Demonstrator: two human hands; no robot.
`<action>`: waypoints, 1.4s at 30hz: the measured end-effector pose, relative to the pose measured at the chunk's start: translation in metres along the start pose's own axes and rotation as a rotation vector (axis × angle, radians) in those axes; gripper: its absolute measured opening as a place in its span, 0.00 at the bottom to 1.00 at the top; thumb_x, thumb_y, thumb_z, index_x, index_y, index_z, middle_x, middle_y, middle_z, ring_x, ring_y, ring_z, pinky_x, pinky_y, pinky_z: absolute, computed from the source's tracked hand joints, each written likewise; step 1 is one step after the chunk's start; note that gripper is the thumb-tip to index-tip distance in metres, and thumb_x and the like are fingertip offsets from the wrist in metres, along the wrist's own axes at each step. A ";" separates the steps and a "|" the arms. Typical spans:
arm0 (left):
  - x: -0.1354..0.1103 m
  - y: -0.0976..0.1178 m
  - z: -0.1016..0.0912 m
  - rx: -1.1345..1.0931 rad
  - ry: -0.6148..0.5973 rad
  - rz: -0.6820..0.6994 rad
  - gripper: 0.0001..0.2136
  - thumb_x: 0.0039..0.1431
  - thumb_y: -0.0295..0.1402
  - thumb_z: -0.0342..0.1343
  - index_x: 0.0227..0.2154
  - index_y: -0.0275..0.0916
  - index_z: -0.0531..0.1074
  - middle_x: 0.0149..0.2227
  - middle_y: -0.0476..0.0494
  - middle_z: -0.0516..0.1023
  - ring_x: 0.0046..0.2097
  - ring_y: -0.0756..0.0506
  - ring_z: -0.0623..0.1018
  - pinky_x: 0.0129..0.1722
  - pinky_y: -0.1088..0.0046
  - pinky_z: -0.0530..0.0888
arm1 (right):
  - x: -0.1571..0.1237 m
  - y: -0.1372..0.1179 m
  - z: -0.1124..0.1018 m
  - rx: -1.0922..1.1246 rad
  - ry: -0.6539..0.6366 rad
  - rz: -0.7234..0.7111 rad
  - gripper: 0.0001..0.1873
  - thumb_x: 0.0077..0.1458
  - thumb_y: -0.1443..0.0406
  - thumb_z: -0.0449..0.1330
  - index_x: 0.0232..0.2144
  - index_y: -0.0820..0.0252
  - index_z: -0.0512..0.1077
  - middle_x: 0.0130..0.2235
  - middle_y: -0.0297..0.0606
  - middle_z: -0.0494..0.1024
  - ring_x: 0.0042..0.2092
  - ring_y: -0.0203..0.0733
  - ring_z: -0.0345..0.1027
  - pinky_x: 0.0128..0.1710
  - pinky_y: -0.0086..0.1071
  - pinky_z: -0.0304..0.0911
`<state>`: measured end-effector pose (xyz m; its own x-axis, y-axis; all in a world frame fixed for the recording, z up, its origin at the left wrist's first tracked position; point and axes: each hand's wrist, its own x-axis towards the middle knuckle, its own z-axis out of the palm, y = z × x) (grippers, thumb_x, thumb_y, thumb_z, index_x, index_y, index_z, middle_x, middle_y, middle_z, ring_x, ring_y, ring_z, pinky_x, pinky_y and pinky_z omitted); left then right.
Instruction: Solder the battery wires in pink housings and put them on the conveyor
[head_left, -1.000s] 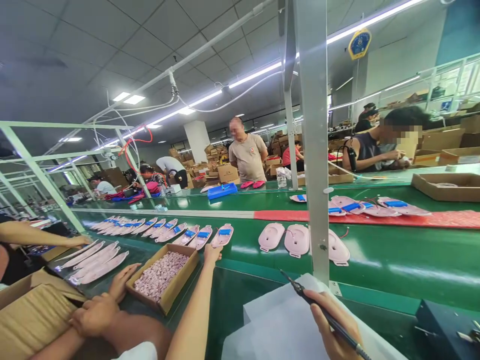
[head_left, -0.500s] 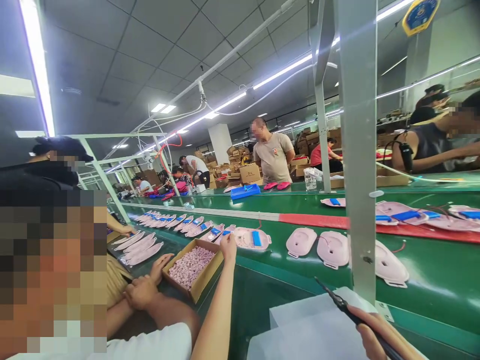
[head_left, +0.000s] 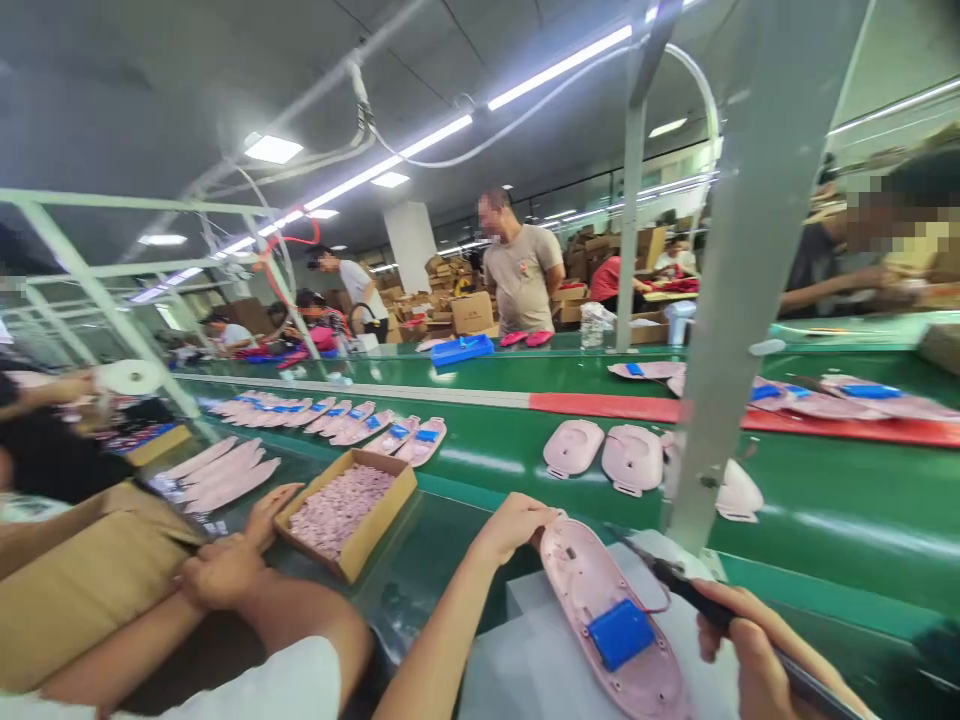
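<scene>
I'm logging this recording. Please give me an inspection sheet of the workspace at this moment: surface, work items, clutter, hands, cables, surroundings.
Surface: green bench; white sheets lie beneath the held shell.
Work items: pink shell, open side showing, with a blue block inside.
Clutter: cardboard tray of small pink parts; row of shells beyond it.
Hands: left hand grips the shell's far end; right hand holds a dark pen-like tool, tip near the shell, contact unclear.
Cables: thin wire beside the block; white hose overhead.
Surroundings: metal post at right; person in a beige shirt standing opposite.
</scene>
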<state>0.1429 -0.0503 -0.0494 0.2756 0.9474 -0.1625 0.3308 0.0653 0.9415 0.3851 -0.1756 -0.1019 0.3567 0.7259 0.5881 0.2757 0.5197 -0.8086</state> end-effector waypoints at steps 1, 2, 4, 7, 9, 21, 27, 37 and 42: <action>0.000 -0.004 0.005 -0.001 -0.033 0.013 0.28 0.47 0.59 0.63 0.15 0.40 0.62 0.18 0.54 0.60 0.25 0.51 0.61 0.27 0.73 0.60 | -0.002 -0.004 0.000 -0.018 -0.013 0.001 0.23 0.67 0.45 0.60 0.36 0.53 0.86 0.20 0.34 0.77 0.22 0.43 0.74 0.25 0.33 0.74; 0.000 -0.007 0.007 -0.001 -0.048 0.032 0.28 0.48 0.58 0.62 0.15 0.41 0.59 0.18 0.55 0.56 0.25 0.52 0.57 0.27 0.73 0.57 | -0.003 -0.006 0.002 -0.039 -0.051 -0.012 0.22 0.68 0.47 0.60 0.36 0.54 0.86 0.19 0.33 0.76 0.20 0.41 0.72 0.22 0.31 0.72; 0.001 -0.014 0.008 -0.003 -0.055 0.075 0.29 0.51 0.56 0.62 0.15 0.42 0.53 0.19 0.57 0.50 0.27 0.52 0.52 0.28 0.73 0.50 | -0.005 -0.006 0.007 -0.107 -0.086 -0.017 0.21 0.68 0.49 0.61 0.35 0.55 0.86 0.20 0.33 0.77 0.18 0.39 0.71 0.21 0.30 0.71; 0.003 -0.021 0.005 0.047 -0.058 0.148 0.28 0.57 0.54 0.57 0.17 0.42 0.51 0.21 0.56 0.48 0.28 0.52 0.50 0.29 0.72 0.48 | -0.007 -0.004 0.014 -0.175 -0.135 -0.031 0.20 0.69 0.51 0.60 0.34 0.54 0.86 0.20 0.33 0.77 0.18 0.40 0.70 0.20 0.30 0.70; 0.003 -0.024 0.004 0.089 -0.062 0.187 0.26 0.61 0.54 0.54 0.18 0.42 0.52 0.21 0.55 0.50 0.27 0.52 0.52 0.28 0.72 0.49 | -0.007 -0.004 0.018 -0.204 -0.168 -0.023 0.20 0.69 0.52 0.60 0.33 0.53 0.86 0.19 0.32 0.77 0.18 0.40 0.70 0.20 0.31 0.70; 0.004 -0.028 0.013 0.193 0.049 0.298 0.23 0.65 0.45 0.49 0.18 0.42 0.50 0.22 0.53 0.48 0.27 0.51 0.52 0.28 0.69 0.48 | -0.010 -0.010 0.021 -0.185 -0.115 0.084 0.15 0.68 0.56 0.62 0.34 0.56 0.85 0.18 0.29 0.73 0.18 0.36 0.66 0.20 0.30 0.64; 0.004 -0.027 0.013 0.182 0.037 0.304 0.23 0.65 0.45 0.49 0.18 0.42 0.49 0.22 0.53 0.49 0.26 0.51 0.51 0.28 0.70 0.48 | -0.009 -0.007 0.020 -0.167 -0.121 0.097 0.14 0.67 0.59 0.62 0.34 0.58 0.84 0.19 0.30 0.74 0.19 0.36 0.66 0.19 0.29 0.62; 0.004 -0.025 0.012 0.150 0.012 0.228 0.23 0.63 0.48 0.50 0.19 0.43 0.50 0.24 0.53 0.49 0.28 0.51 0.53 0.29 0.70 0.49 | -0.005 -0.011 0.023 -0.180 -0.146 0.041 0.13 0.67 0.63 0.61 0.34 0.58 0.84 0.18 0.29 0.74 0.18 0.36 0.67 0.19 0.28 0.63; 0.004 -0.023 0.011 0.131 0.004 0.200 0.23 0.64 0.48 0.51 0.19 0.42 0.52 0.22 0.53 0.50 0.27 0.51 0.54 0.29 0.70 0.48 | -0.005 -0.012 0.023 -0.175 -0.152 0.030 0.12 0.66 0.66 0.61 0.35 0.56 0.85 0.19 0.29 0.74 0.19 0.35 0.67 0.20 0.27 0.63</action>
<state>0.1459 -0.0516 -0.0752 0.3441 0.9386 0.0242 0.3848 -0.1645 0.9082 0.3597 -0.1748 -0.0958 0.2319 0.8064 0.5440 0.4220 0.4204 -0.8032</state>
